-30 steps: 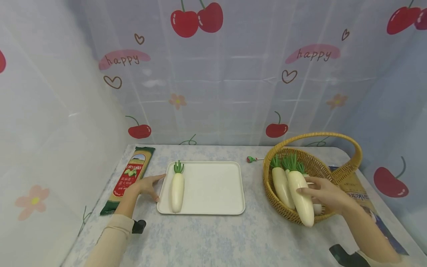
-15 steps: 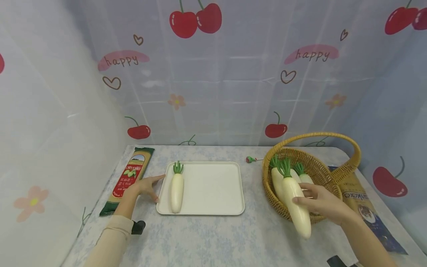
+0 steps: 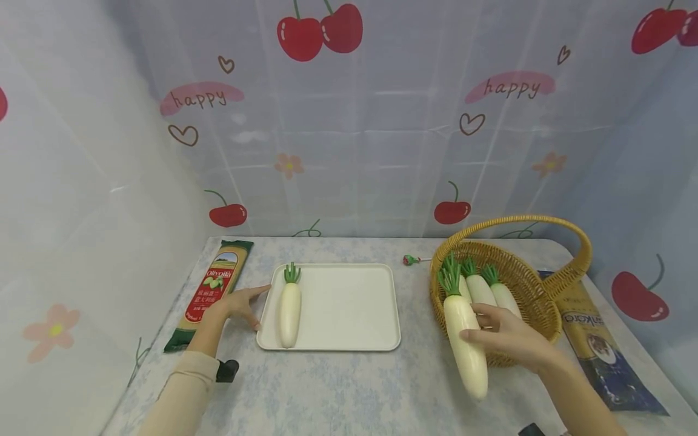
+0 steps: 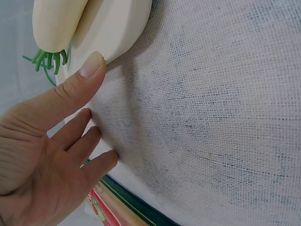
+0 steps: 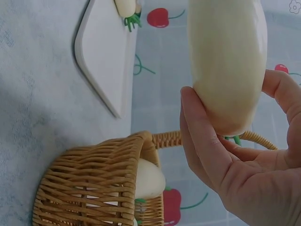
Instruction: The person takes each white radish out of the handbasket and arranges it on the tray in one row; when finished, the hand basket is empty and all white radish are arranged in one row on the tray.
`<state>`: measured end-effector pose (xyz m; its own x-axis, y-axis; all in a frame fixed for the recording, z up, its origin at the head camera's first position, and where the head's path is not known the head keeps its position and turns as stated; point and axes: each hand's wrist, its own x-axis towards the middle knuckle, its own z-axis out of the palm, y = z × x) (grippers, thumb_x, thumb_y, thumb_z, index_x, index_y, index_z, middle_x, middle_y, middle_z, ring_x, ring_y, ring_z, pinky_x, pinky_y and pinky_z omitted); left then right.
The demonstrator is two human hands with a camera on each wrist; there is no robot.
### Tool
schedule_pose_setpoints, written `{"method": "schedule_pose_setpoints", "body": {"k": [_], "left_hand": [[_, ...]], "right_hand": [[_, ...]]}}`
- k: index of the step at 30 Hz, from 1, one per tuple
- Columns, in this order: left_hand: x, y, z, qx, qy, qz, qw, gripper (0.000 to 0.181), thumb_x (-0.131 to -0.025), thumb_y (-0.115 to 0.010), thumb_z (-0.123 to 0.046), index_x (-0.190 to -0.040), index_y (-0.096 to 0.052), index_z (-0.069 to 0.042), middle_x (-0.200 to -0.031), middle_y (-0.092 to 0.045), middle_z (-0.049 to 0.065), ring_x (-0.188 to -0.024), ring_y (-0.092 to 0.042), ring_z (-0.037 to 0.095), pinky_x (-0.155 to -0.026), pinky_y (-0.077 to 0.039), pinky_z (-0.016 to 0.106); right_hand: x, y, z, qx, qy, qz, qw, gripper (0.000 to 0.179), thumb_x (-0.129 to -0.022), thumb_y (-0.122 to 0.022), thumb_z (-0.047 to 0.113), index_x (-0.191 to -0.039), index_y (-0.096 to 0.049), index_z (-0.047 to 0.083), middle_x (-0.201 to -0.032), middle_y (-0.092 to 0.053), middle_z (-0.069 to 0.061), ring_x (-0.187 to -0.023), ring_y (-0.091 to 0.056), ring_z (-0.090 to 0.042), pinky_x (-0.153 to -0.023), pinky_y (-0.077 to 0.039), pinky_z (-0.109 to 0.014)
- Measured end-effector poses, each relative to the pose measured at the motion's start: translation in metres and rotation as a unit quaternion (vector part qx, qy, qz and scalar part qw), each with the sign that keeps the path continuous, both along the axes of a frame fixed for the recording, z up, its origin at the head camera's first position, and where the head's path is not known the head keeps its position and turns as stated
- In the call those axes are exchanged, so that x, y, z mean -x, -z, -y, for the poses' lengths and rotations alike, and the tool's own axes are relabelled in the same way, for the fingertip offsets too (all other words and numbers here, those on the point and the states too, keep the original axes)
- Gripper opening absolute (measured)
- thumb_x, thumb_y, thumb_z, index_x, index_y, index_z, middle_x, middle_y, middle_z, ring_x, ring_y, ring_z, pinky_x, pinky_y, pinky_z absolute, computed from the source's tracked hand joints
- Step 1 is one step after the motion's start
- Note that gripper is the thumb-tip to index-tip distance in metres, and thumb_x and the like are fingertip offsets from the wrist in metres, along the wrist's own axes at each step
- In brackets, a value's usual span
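Observation:
My right hand (image 3: 507, 336) grips a white radish (image 3: 466, 345) with green leaf stubs, thumb on one side and fingers on the other. It hangs tilted over the left front rim of the wicker basket (image 3: 526, 278). Several more white radishes (image 3: 481, 290) lie inside the basket. My left hand (image 3: 237, 306) rests at the left edge of the white tray (image 3: 349, 309), fingers spread and relaxed. In the left wrist view its thumb (image 4: 91, 66) is right at the tray's rim. One white radish (image 3: 290, 315) lies lengthwise along the tray's left side, leaves away from me.
A green and red pasta packet (image 3: 209, 290) lies left of my left hand. Behind the tray, left of the basket, is a small lollipop (image 3: 409, 260). A brown and blue bag (image 3: 605, 351) lies right of the basket. A printed curtain (image 3: 349, 151) hangs behind the table.
My right hand has drawn its radish up and leftward, from over the basket to past its left front rim. The left hand and the tray have stayed still.

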<state>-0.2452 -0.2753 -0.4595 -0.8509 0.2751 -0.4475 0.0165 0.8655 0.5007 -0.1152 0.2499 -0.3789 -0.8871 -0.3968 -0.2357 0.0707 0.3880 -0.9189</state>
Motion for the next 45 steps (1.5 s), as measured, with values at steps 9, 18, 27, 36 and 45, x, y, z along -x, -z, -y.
{"method": "schedule_pose_setpoints", "body": {"k": [9, 18, 27, 36, 45], "left_hand": [[-0.002, -0.003, -0.002, 0.006, 0.007, -0.008, 0.9999, 0.107, -0.060, -0.089, -0.017, -0.148, -0.028, -0.005, -0.146, -0.028, 0.031, -0.135, -0.024, 0.047, -0.106, -0.028, 0.059], [-0.004, -0.005, -0.002, 0.007, 0.008, -0.009, 0.9999, 0.107, -0.060, -0.089, -0.015, -0.148, -0.028, -0.004, -0.146, -0.028, 0.032, -0.135, -0.024, 0.048, -0.106, -0.029, 0.059], [-0.002, -0.003, 0.000, 0.006, 0.014, -0.014, 0.9998, 0.107, -0.060, -0.089, -0.017, -0.148, -0.028, -0.005, -0.146, -0.028, 0.032, -0.135, -0.024, 0.048, -0.105, -0.029, 0.060], [-0.003, -0.004, 0.000, 0.008, 0.020, -0.019, 0.9996, 0.106, -0.060, -0.089, -0.018, -0.147, -0.029, -0.004, -0.145, -0.029, 0.032, -0.134, -0.025, 0.048, -0.105, -0.029, 0.059], [-0.001, -0.003, 0.001, 0.000, 0.010, -0.003, 0.9999, 0.106, -0.062, -0.088, -0.019, -0.148, -0.028, -0.006, -0.147, -0.027, 0.031, -0.136, -0.023, 0.047, -0.106, -0.027, 0.060]], "right_hand": [[-0.002, 0.005, 0.008, 0.041, -0.030, -0.005, 0.9987, 0.067, -0.090, -0.061, 0.015, -0.138, -0.025, -0.015, -0.119, -0.057, -0.026, -0.099, -0.061, -0.026, -0.077, -0.054, -0.037], [0.008, 0.010, 0.032, 0.014, -0.027, -0.019, 0.9993, 0.075, -0.087, -0.066, 0.022, -0.141, -0.026, -0.011, -0.127, -0.053, -0.029, -0.110, -0.058, -0.031, -0.084, -0.052, -0.037], [0.024, 0.020, 0.060, 0.022, -0.033, 0.004, 0.9992, 0.078, -0.086, -0.067, 0.028, -0.143, -0.027, -0.008, -0.133, -0.049, -0.026, -0.120, -0.051, -0.033, -0.095, -0.046, -0.046], [0.040, 0.033, 0.090, 0.067, -0.067, 0.016, 0.9954, 0.073, -0.085, -0.067, 0.023, -0.140, -0.033, -0.010, -0.117, -0.060, -0.021, -0.100, -0.062, -0.026, -0.086, -0.052, -0.044], [0.052, 0.045, 0.115, 0.072, -0.065, 0.017, 0.9952, 0.073, -0.083, -0.068, 0.022, -0.137, -0.034, -0.012, -0.108, -0.063, -0.019, -0.090, -0.064, -0.022, -0.079, -0.054, -0.039]]}}
